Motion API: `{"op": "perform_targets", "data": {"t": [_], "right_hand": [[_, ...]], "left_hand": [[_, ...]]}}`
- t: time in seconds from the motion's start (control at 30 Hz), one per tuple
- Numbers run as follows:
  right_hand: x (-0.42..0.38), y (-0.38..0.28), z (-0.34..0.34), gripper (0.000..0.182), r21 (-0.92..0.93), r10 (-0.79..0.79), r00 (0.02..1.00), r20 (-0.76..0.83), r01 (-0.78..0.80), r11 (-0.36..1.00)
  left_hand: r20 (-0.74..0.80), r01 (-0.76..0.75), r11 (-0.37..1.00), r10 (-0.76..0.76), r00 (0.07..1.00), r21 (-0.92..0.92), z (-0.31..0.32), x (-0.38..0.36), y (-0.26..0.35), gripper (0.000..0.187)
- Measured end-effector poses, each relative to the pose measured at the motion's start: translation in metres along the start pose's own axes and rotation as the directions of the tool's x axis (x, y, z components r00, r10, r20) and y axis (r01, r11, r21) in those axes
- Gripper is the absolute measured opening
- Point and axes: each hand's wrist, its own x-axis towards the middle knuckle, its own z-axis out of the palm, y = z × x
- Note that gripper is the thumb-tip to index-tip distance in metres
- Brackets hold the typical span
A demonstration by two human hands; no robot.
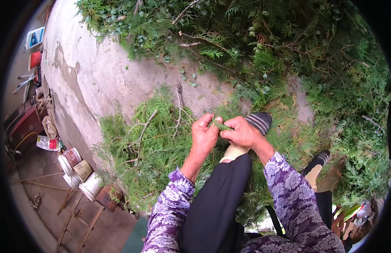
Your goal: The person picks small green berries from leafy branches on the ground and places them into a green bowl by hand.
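Observation:
My left hand [205, 133] and my right hand [242, 133] are close together above my knee and foot. Both are closed, with thumbs and fingers pinched on a small green conifer sprig [220, 125] that spans the gap between them. Under and left of my hands lies a pile of cut conifer sprigs [161, 143], with bare forked twigs [178, 109] on top. A larger heap of leafy conifer branches [263, 55] bearing small pale green cones fills the area ahead and to the right.
Pale concrete floor [106, 76] shows between the heaps. At left stand white buckets [92, 185], a red container [35, 60] and a wooden ladder-like frame [83, 223]. My striped slip-on shoe [261, 122] rests among the greenery; my other foot [317, 166] is at right.

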Motion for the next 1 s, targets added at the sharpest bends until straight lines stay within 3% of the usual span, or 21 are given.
{"op": "perform_targets", "data": {"t": [0.07, 0.1, 0.13, 0.2, 0.23, 0.27, 0.3, 0.4, 0.43, 0.57, 0.63, 0.77, 0.83, 0.93, 1.0], "right_hand": [[-0.001, 0.006, 0.008, 0.017, 0.347, -0.04, 0.967, 0.252, -0.052, 0.937], [-0.011, -0.013, 0.003, 0.021, 0.35, -0.049, 0.94, 0.337, -0.077, 0.934], [-0.014, -0.015, 0.001, 0.025, 0.383, -0.042, 0.888, 0.459, -0.154, 0.911], [-0.021, -0.003, 0.006, 0.031, 0.606, -0.121, 0.921, 0.369, -0.14, 0.783], [-0.021, 0.0, 0.005, 0.032, 0.669, -0.12, 0.94, 0.319, -0.134, 0.732], [-0.022, 0.002, 0.003, 0.032, 0.728, -0.115, 0.957, 0.266, -0.122, 0.674], [-0.019, 0.003, -0.002, 0.028, 0.707, -0.12, 0.964, 0.236, -0.085, 0.702], [-0.011, 0.004, -0.005, 0.021, 0.578, -0.083, 0.978, 0.193, -0.044, 0.815], [-0.01, 0.002, -0.005, 0.021, 0.574, -0.086, 0.977, 0.196, -0.043, 0.818], [-0.008, -0.002, -0.006, 0.023, 0.47, -0.031, 0.979, 0.199, -0.068, 0.88], [-0.009, -0.002, -0.005, 0.023, 0.455, -0.017, 0.981, 0.192, -0.073, 0.888], [-0.01, -0.001, -0.005, 0.022, 0.461, -0.01, 0.985, 0.171, -0.071, 0.884], [-0.01, -0.003, -0.006, 0.022, 0.465, -0.01, 0.985, 0.172, -0.073, 0.883], [-0.011, -0.007, -0.009, 0.022, 0.462, -0.012, 0.988, 0.151, -0.06, 0.885], [-0.009, -0.002, -0.01, 0.023, 0.514, 0.002, 0.987, 0.161, -0.086, 0.854]], "left_hand": [[-0.175, 0.074, 0.996, -0.063, 0.983, 0.055, -0.005, -0.001, 0.008, 0.014], [-0.194, -0.008, 0.994, 0.028, 0.981, 0.107, -0.018, 0.007, -0.003, 0.012], [-0.198, 0.046, 0.946, 0.019, 0.98, 0.32, -0.035, 0.013, -0.012, 0.007], [-0.066, -0.069, 0.681, 0.17, 0.983, 0.729, -0.041, 0.011, -0.018, 0.012], [-0.067, -0.07, 0.68, 0.173, 0.983, 0.73, -0.042, 0.008, -0.022, 0.012], [0.074, -0.15, 0.427, 0.189, 0.979, 0.892, -0.039, 0.004, -0.015, 0.014], [0.212, -0.234, 0.136, 0.158, 0.964, 0.963, -0.038, 0.0, -0.009, 0.017], [0.148, -0.163, 0.192, 0.091, 0.985, 0.968, -0.036, 0.018, 0.011, 0.022], [0.106, -0.153, 0.236, 0.2, 0.974, 0.96, -0.038, 0.029, 0.009, 0.025], [-0.038, -0.094, 0.367, 0.339, 0.94, 0.926, -0.042, 0.081, 0.016, 0.021], [-0.076, -0.228, 0.485, 0.529, 0.845, 0.844, -0.044, 0.101, 0.007, 0.019], [-0.086, -0.248, 0.519, 0.536, 0.84, 0.818, -0.036, 0.107, 0.008, 0.027], [-0.064, -0.195, 0.409, 0.54, 0.839, 0.891, -0.037, 0.111, 0.007, 0.027], [-0.008, -0.202, 0.357, 0.507, 0.862, 0.912, -0.043, 0.117, 0.001, 0.028], [-0.022, -0.238, 0.436, 0.511, 0.859, 0.868, -0.047, 0.118, -0.008, 0.025]]}}
